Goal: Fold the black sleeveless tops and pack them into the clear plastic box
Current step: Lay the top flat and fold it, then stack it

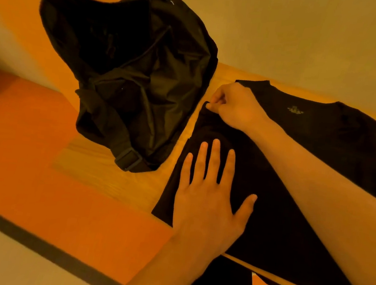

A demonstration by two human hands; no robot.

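Observation:
A black sleeveless top [304,141] lies spread on the wooden table [108,170], its neckline and a small printed label toward the far edge. One side of it is folded over into a long strip. My left hand [209,191] presses flat on that folded strip with straight, spread fingers. My right hand [235,108] reaches across further up and pinches the top's shoulder edge between thumb and fingertips. No clear plastic box is in view.
A dark olive bag [142,85] with straps and a buckle sits slumped on the table's left part, close to the top's folded edge. The table's near edge [283,282] runs diagonally at lower right. An orange floor lies to the left.

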